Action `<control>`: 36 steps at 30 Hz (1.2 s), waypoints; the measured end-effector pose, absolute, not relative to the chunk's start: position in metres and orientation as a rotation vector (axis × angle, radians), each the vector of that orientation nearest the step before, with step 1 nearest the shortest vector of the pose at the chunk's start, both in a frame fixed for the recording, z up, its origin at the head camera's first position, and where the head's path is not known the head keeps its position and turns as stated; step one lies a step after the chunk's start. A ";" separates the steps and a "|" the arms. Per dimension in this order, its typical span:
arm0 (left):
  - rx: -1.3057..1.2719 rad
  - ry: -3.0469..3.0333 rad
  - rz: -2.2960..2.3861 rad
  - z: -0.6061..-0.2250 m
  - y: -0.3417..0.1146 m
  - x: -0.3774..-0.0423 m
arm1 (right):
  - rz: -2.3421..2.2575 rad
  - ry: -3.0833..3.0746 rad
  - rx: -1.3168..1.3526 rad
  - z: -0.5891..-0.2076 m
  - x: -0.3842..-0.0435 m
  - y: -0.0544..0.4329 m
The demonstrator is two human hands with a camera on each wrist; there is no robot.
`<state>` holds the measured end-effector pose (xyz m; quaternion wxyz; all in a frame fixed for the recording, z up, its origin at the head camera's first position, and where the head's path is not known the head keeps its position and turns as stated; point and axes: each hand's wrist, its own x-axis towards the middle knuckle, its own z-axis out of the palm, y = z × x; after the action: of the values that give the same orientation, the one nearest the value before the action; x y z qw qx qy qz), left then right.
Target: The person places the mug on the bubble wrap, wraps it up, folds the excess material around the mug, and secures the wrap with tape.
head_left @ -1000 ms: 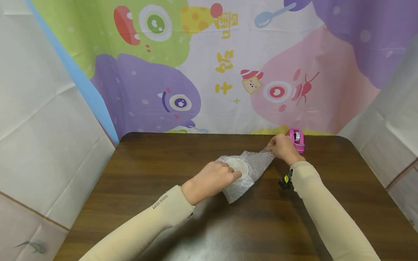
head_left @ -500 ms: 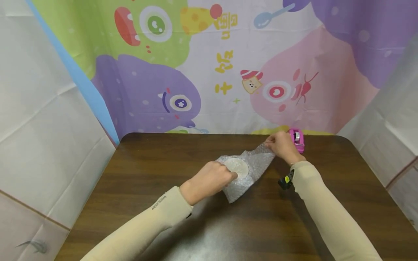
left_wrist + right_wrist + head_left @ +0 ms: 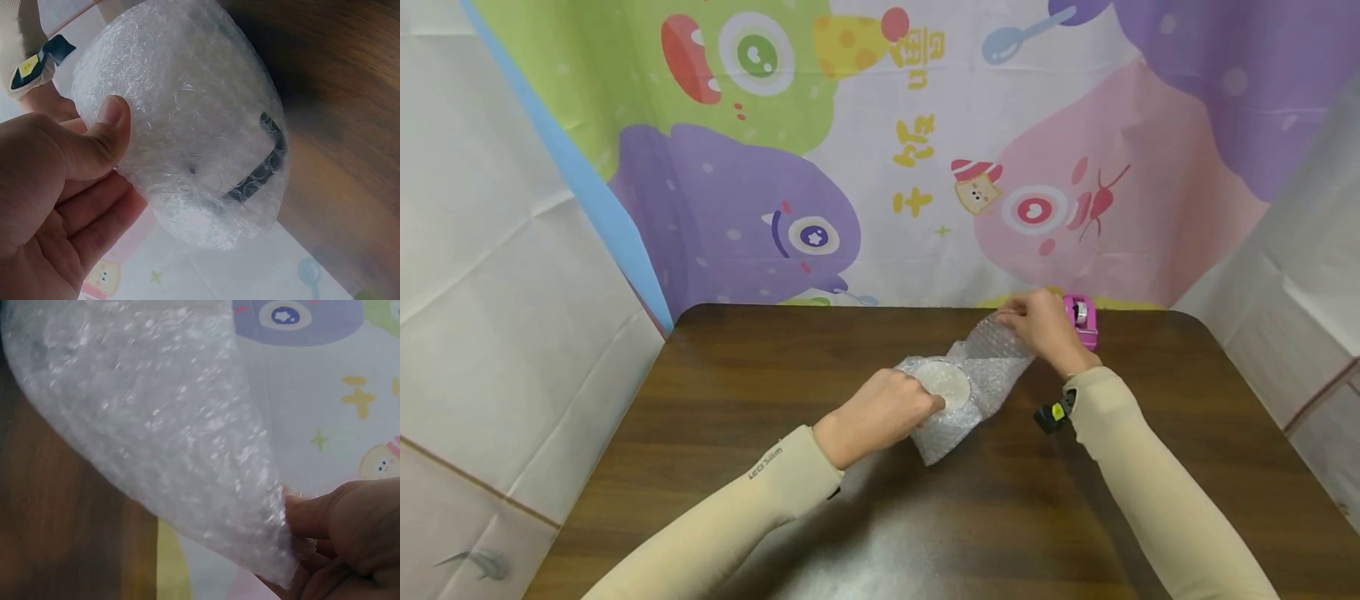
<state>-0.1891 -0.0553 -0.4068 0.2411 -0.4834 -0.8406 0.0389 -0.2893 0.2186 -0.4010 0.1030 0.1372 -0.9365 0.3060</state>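
A white object with a round pale end [image 3: 947,382] lies wrapped in clear bubble wrap [image 3: 997,379] at the middle of the table. Through the plastic in the left wrist view, a dark angled strip [image 3: 255,175] shows on its side. My left hand [image 3: 878,419] pinches the wrapped edge, thumb on the near face and fingers behind it. To the right, my right hand [image 3: 1043,329] pinches the loose corner of the bubble wrap between thumb and fingers. That end is raised into a flap, which tapers to the fingertips in the right wrist view.
A pink tape dispenser [image 3: 1082,323] stands at the table's back edge, just beyond my right hand. The dark wooden table [image 3: 760,367] ends at a cartoon-printed curtain [image 3: 917,258]. Pale cloth panels hang on both sides.
My right hand has lifted the bubble wrap's loose end slightly up and to the left, so its flap opens wider. My left hand's fingers have drawn in at the round end.
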 end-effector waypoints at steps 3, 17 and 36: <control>-1.317 -2.298 0.111 -0.407 -0.055 -0.189 | 0.923 -2.762 0.404 -0.395 -0.285 0.215; -1.327 -2.327 0.125 -0.405 -0.055 -0.189 | 0.995 -2.715 0.500 -0.374 -0.261 0.199; -1.351 -2.371 0.123 -0.405 -0.057 -0.191 | 0.906 -2.611 0.728 -0.364 -0.242 0.183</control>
<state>-0.1912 -0.0574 -0.4050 0.2034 -0.4844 -0.8498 0.0442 -0.2423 0.1832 -0.3643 0.1411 0.2523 -0.9044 0.3138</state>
